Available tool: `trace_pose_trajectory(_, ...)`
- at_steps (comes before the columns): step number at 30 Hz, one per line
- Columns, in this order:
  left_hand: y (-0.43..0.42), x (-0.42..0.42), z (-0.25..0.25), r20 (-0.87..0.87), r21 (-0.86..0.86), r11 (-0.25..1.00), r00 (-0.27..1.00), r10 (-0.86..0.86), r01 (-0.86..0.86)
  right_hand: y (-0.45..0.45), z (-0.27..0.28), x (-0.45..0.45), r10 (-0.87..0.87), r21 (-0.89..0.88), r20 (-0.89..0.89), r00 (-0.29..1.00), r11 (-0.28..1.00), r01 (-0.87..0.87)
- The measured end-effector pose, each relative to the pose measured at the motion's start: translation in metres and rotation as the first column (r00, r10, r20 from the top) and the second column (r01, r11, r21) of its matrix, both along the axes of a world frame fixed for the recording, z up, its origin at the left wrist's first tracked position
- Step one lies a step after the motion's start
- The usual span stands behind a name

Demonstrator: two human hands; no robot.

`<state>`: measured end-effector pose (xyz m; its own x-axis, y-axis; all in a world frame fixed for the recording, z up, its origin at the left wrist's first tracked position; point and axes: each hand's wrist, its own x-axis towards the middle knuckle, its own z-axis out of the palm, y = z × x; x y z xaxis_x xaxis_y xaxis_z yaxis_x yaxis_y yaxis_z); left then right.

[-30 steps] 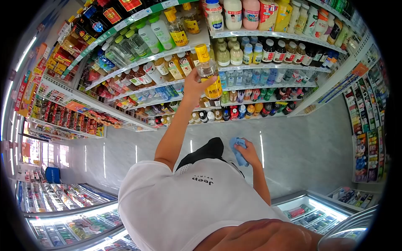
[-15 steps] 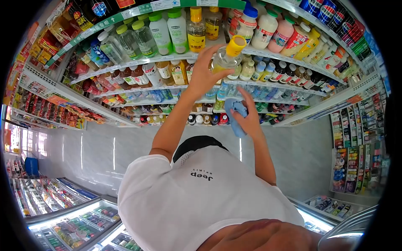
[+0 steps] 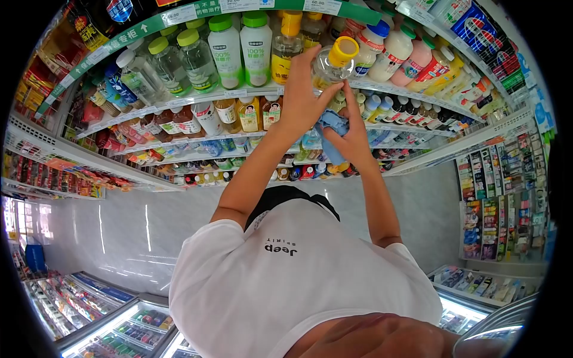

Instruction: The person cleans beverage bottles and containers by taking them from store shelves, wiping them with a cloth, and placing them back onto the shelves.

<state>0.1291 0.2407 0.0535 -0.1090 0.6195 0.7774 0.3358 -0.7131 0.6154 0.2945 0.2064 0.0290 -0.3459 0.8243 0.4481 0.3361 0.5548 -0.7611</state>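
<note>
My left hand is wrapped around a clear bottle with a yellow cap, held tilted just in front of the upper drinks shelf. My right hand is closed around a crumpled blue cloth. Its fingertips reach up to the bottle's lower part, close to my left thumb; whether they press on it I cannot tell. Behind my left hand stands a similar yellow-capped bottle. Left of that are white-and-green bottles; to the right, a blue-capped bottle is close to the held one.
Tiered shelves of drinks curve around the front, with a price-tag rail along the upper shelf's edge. More racks of packaged goods stand at the right. Lit glass-topped cases are at the lower left, beyond the grey floor.
My right hand has risen with the blue cloth and come up to the bottle. The bottle in my left hand has shifted slightly up and tilted more. The view has turned a little.
</note>
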Motion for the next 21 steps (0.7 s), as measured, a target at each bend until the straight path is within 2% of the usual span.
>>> trace_pose_trajectory(5,0.012,0.005,-0.015,0.023,0.049,0.999,1.0,0.012,-0.013,0.005,0.005,-0.007,0.029,-0.097,-0.053,0.998,0.995,-0.034)
trace_pose_trajectory(8,0.007,0.004,-0.007,-0.093,0.037,0.991,0.987,0.131,-0.128,0.013,0.001,-0.002,0.062,-0.103,-0.03,0.998,0.993,-0.064)
trace_pose_trajectory(11,0.016,0.007,-0.013,-0.068,0.044,0.996,0.994,0.084,-0.081,0.018,0.0,-0.002,0.064,-0.094,-0.029,0.998,0.993,-0.067)
trace_pose_trajectory(14,0.021,0.014,-0.013,-0.071,0.049,0.991,0.989,0.13,-0.127,0.028,-0.004,0.0,0.086,-0.035,-0.035,0.996,0.996,-0.087)
trace_pose_trajectory(21,0.025,0.021,-0.012,-0.093,-0.012,0.99,0.986,0.139,-0.14,0.038,-0.005,0.005,0.101,-0.027,-0.007,0.995,0.995,-0.101)
